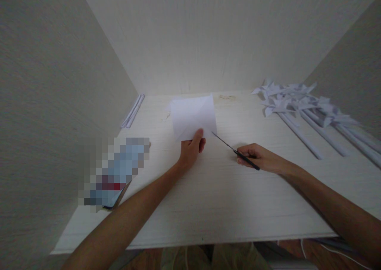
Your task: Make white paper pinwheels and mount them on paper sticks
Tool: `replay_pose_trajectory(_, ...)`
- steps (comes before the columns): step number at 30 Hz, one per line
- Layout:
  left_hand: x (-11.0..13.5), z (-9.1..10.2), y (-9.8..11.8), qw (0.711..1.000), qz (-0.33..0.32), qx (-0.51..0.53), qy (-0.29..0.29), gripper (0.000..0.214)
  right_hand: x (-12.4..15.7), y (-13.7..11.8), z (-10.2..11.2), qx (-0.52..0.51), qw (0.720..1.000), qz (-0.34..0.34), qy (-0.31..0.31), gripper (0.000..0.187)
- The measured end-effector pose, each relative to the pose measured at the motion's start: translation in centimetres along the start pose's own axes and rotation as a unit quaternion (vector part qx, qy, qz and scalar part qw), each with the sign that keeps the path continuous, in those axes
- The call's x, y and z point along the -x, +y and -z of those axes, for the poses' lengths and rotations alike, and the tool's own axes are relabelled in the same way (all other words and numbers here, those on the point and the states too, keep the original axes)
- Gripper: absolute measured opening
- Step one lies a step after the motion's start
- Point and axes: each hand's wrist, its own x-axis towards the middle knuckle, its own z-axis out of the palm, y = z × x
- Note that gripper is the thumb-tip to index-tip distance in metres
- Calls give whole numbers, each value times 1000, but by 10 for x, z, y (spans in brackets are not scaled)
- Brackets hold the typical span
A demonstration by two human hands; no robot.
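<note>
My left hand (193, 148) pinches a square of white paper (192, 113) at its lower edge, thumb on top and fingers underneath. Faint diagonal creases run across the sheet, which is held up off the table. In my right hand (253, 157) is a pair of scissors (228, 145) with dark handles. Their blades point up and to the left, and the tip is by the paper's lower right corner. Whether the tip touches the paper I cannot tell.
Several paper pinwheels (285, 95) with rolled paper sticks (300, 137) lie at the right. Rolled paper tubes (133, 110) rest at the back left. A phone (119, 175), blurred out, lies left on the white table (190, 214). Panels (196, 36) enclose the back and sides.
</note>
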Motion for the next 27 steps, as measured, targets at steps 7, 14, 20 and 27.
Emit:
replay_pose_trajectory(7,1,0,1,1000,3,-8,-3,42,0,0,0,7,1000,-2,-1,41)
replay_pose_trajectory(14,2,-1,3,1000,-7,-14,-8,47,1,-1,0,6,1000,-2,2,41)
replay_pose_trajectory(20,3,-1,5,1000,-11,-16,-6,46,1,-1,-1,0,1000,-1,1,39)
replay_pose_trajectory(27,3,-2,6,1000,-4,-17,-2,46,0,0,0,-7,1000,-7,-3,37)
